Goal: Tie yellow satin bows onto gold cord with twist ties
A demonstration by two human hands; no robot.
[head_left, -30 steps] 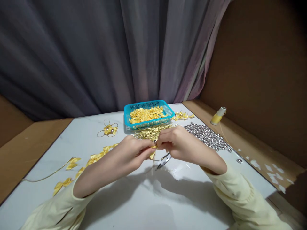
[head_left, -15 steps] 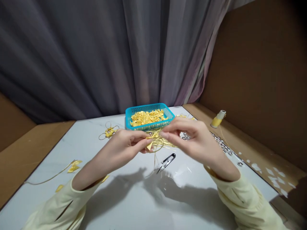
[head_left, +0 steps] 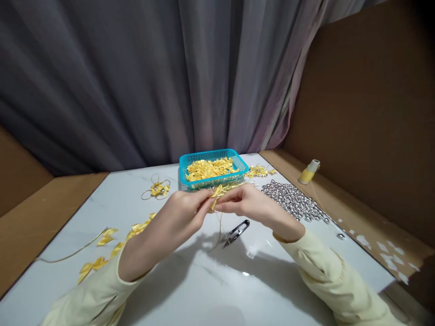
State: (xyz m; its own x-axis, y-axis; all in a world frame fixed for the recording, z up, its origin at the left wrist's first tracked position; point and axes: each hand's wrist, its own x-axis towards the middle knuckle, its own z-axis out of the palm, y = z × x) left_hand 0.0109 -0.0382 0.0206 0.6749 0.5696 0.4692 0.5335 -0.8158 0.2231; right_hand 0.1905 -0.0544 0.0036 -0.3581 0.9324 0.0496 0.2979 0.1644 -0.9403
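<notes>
watching from my remote post, i find the left hand point(head_left: 185, 210) and the right hand point(head_left: 249, 203) raised over the white surface point(head_left: 204, 294), before the basket point(head_left: 243, 173). the left hand has thumb and fingers pinched on a yellow bow point(head_left: 216, 191), which sits between the two. the right hand's fingertips meet the bow's lower end; whether they are clamped there i cannot tell.

risks, in my judgement: the ribbon looks slick, so a light pinch could let the folds slip or twist. the thin thread point(head_left: 220, 222) hanging below could snag on the snips point(head_left: 237, 232), which lie near it. the left sleeve point(head_left: 98, 294), if dragged, could scatter the loose bows point(head_left: 137, 227). a knock from the right forearm could set the beads point(head_left: 292, 199) rolling.

materials: the bow is glossy folded ribbon. the basket is blue, seemingly plastic, rectangular, with perforated walls, holding heaped ribbon pieces point(head_left: 210, 169). the gold stems point(head_left: 233, 185) are thin and straight. the beads are silver, rounded and mirror-bright. the spool point(head_left: 307, 174) is a tapered tube wound in yellow.
</notes>
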